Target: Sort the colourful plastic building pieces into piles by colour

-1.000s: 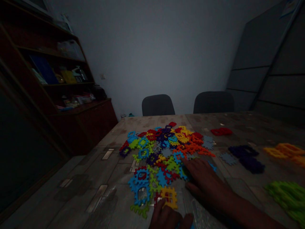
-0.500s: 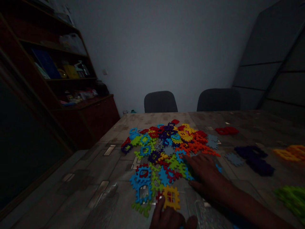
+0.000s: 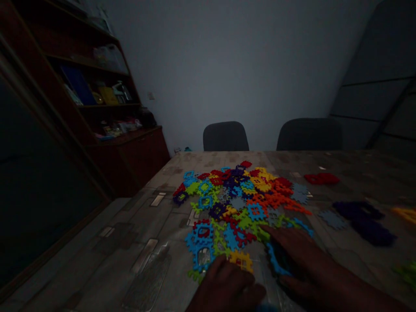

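A pile of toothed, interlocking plastic building pieces (image 3: 238, 202) in several colours lies in the middle of the table. My right hand (image 3: 302, 255) is at the pile's near right side, with a blue toothed piece (image 3: 275, 261) tilted between its thumb and fingers. At the bottom, my left hand (image 3: 227, 286) has its fingers curled, just in front of a yellow window-shaped piece (image 3: 242, 260). A bit of blue shows under the left thumb at the frame edge; what that hand holds is mostly hidden. Light-blue frame pieces (image 3: 203, 255) lie beyond the left fingers.
Sorted groups lie to the right: red pieces (image 3: 321, 178), dark purple pieces (image 3: 364, 219), orange pieces (image 3: 406, 213) and green pieces (image 3: 407, 273). A grey piece (image 3: 333, 219) lies beside the purple ones. Two chairs (image 3: 225, 136) stand behind the patterned table (image 3: 130, 242); a shelf cabinet (image 3: 130, 151) is left.
My right hand has drawn back from the pile toward me with the blue piece, uncovering a blue window piece. The left hand's pointing finger has curled in. The view has shifted slightly.
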`<move>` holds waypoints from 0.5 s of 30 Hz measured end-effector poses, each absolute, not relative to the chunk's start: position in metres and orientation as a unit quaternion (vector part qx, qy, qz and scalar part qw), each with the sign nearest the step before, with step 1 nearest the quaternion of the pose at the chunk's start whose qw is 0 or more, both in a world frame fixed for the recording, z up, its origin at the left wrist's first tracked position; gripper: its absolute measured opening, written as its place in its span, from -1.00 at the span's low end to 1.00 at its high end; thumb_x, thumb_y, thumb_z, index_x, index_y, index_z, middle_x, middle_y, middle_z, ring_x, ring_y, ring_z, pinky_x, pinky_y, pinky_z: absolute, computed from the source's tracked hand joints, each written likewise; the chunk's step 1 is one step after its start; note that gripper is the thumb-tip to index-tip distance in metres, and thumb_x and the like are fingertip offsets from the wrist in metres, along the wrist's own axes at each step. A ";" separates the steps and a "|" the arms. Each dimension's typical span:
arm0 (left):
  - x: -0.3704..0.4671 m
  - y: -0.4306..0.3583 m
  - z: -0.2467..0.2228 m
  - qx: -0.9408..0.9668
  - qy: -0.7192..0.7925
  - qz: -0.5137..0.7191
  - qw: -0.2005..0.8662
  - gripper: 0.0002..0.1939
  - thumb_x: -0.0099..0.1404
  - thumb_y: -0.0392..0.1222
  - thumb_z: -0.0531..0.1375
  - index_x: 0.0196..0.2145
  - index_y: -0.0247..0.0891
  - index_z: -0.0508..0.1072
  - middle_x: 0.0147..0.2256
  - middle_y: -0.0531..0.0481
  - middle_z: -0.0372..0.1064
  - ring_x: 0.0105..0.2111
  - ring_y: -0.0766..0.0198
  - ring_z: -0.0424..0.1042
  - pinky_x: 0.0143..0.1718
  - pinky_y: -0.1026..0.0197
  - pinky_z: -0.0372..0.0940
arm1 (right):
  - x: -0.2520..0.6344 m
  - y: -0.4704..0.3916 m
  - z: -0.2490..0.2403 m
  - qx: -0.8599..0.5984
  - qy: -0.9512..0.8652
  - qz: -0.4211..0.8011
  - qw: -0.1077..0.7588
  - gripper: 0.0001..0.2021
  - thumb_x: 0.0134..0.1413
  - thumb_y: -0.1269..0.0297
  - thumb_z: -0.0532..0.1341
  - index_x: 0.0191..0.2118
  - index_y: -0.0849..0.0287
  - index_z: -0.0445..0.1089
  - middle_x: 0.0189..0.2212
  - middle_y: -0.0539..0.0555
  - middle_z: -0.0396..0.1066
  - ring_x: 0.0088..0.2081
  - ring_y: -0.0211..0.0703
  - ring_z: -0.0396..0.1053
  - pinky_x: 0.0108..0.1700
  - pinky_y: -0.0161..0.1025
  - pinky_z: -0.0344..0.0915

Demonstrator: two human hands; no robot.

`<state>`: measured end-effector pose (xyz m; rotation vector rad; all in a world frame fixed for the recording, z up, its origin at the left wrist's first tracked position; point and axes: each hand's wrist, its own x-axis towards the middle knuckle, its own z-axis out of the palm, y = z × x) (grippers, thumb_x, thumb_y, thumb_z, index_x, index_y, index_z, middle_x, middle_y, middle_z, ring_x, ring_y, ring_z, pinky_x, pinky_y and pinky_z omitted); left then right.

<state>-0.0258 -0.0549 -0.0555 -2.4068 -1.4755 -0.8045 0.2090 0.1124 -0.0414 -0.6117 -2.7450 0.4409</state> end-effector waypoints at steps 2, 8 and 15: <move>-0.047 -0.054 -0.028 -0.809 -0.533 -0.250 0.005 -0.72 0.42 -0.11 0.40 0.01 -0.09 0.46 -0.09 0.08 0.64 -0.18 0.18 0.60 0.02 0.10 0.45 | 0.213 0.117 -0.052 -0.213 -0.952 0.123 0.183 -0.05 0.07 0.39 0.31 0.55 -0.13 0.01 0.36 0.20 0.35 0.30 0.32 0.34 0.24 0.27 0.38; -0.109 -0.053 0.015 -0.664 -0.706 -0.239 -0.065 -0.63 0.43 -0.28 0.22 0.15 -0.08 0.53 0.12 -0.13 0.56 0.13 -0.08 0.50 0.21 -0.17 0.36 | 0.204 0.145 -0.056 -0.226 -0.933 0.040 0.275 -0.21 0.24 0.30 0.22 0.55 0.06 0.04 0.25 0.32 0.46 0.21 0.32 0.45 0.19 0.36 0.39; -0.124 -0.053 0.008 -0.675 -0.712 -0.162 -0.110 -0.65 0.30 -0.32 0.34 0.03 -0.13 0.60 0.16 -0.18 0.50 0.18 -0.08 0.45 0.26 -0.08 0.32 | 0.203 0.134 -0.049 -0.240 -0.929 0.120 0.253 -0.24 0.33 0.20 0.18 0.57 0.05 -0.02 0.39 0.32 0.31 0.33 0.28 0.35 0.25 0.31 0.40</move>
